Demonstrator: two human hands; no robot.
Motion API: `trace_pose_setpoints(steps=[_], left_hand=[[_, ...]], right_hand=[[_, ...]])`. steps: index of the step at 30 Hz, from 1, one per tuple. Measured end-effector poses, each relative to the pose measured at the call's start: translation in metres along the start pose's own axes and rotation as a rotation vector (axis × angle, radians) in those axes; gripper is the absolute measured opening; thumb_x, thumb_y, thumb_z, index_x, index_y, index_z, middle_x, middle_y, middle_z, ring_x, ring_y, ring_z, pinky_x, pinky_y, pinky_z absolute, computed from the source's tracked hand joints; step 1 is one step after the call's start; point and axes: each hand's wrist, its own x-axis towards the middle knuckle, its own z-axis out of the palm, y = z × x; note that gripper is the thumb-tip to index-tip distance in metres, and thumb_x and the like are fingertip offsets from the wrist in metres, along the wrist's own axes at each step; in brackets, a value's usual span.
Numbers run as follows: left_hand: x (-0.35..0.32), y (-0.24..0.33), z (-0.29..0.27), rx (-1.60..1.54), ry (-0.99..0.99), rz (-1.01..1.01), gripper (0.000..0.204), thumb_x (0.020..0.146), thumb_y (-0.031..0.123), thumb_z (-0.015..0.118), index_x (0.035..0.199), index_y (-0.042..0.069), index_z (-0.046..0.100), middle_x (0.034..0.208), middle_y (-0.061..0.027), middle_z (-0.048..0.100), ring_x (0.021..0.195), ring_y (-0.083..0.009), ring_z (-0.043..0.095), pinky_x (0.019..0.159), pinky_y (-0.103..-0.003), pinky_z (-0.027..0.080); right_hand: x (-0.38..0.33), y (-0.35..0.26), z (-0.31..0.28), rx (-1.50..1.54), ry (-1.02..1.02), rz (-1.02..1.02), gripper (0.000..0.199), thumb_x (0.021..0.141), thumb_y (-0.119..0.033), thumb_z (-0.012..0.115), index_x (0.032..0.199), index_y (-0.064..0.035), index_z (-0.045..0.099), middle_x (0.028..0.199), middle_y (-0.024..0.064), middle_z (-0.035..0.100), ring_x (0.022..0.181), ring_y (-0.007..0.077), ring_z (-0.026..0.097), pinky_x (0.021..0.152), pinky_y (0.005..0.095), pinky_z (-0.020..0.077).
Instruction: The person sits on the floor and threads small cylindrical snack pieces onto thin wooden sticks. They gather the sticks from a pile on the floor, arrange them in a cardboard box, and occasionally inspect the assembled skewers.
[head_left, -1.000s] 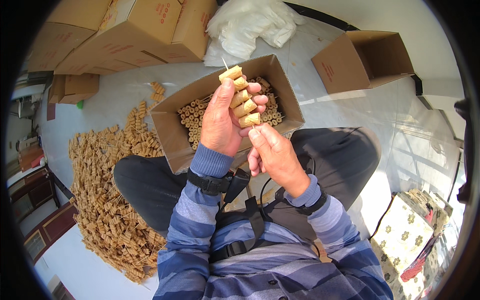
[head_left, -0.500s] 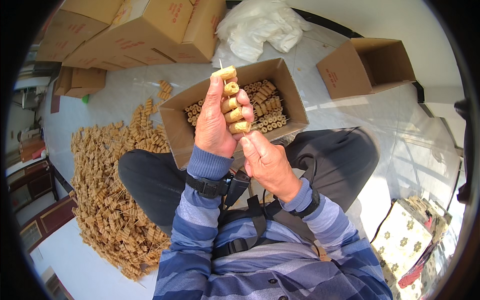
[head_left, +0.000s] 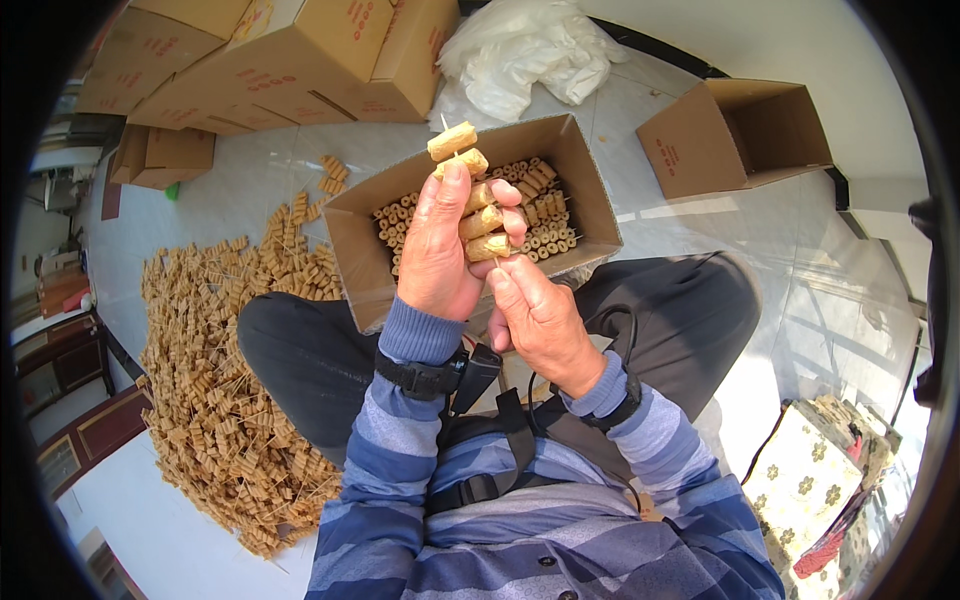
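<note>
Several short tan rolls are threaded on one thin stick, making a skewer (head_left: 485, 221) that I hold above an open cardboard box (head_left: 365, 270). My left hand (head_left: 433, 250) is closed round the rolls from the left, thumb near the upper ones and fingertips showing on their right side. At the lower end, my right hand (head_left: 543, 322) pinches the stick just below the last roll. The stick's pale tip pokes out past the top roll. Inside the box lie rows of similar skewers (head_left: 538, 205), partly hidden behind my hands.
A big heap of skewers (head_left: 220, 400) covers the floor at left. Closed cartons (head_left: 270, 75) stand at the far left beside white plastic sheeting (head_left: 525, 55). Another open carton (head_left: 690, 140) lies far right; a flower-patterned box-like thing (head_left: 805, 470) stands near right.
My left thumb has slid down the skewer, from the top roll to about the second one, so the upper rolls show more. My right hand still pinches the lower end.
</note>
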Motion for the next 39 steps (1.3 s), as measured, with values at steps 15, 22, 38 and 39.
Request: trace_pose_setpoints(steps=[15,22,38,39], left_hand=[[-0.014,-0.009,-0.006,0.052,0.026,-0.047,0.037,0.103,0.04,0.057,0.115,0.005,0.056,0.09,-0.0115,0.068,0.083,-0.0235,0.069,0.078,-0.037,0.059],[-0.015,-0.007,-0.011,-0.021,0.005,-0.106,0.046,0.102,0.046,0.055,0.123,0.005,0.055,0.096,-0.0129,0.068,0.089,-0.0249,0.068,0.08,-0.038,0.058],[-0.019,-0.006,-0.02,0.156,-0.087,-0.007,0.041,0.1,0.024,0.064,0.132,0.004,0.049,0.117,-0.0133,0.067,0.113,-0.0266,0.065,0.096,-0.04,0.054],[-0.018,-0.005,-0.019,0.174,-0.093,-0.015,0.041,0.1,0.024,0.065,0.132,0.004,0.049,0.116,-0.013,0.067,0.111,-0.0243,0.065,0.094,-0.038,0.054]], right_hand=[[0.002,0.004,0.004,-0.031,0.035,-0.085,0.022,0.108,-0.021,0.046,0.115,-0.0053,0.06,0.062,0.0043,0.059,0.053,0.0132,0.058,0.052,0.0298,0.0475],[0.002,0.007,0.009,-0.031,0.024,-0.08,0.019,0.108,-0.02,0.047,0.113,-0.0057,0.059,0.063,0.0055,0.059,0.054,0.0164,0.061,0.053,0.0313,0.0484],[0.002,0.002,0.013,-0.045,0.093,-0.081,0.022,0.107,-0.019,0.048,0.12,-0.004,0.058,0.064,0.0043,0.06,0.056,0.0116,0.061,0.055,0.029,0.0479],[0.002,0.005,0.013,-0.051,0.092,-0.076,0.022,0.108,-0.02,0.047,0.119,-0.0036,0.057,0.065,0.0052,0.062,0.057,0.0129,0.062,0.055,0.0298,0.0484]])
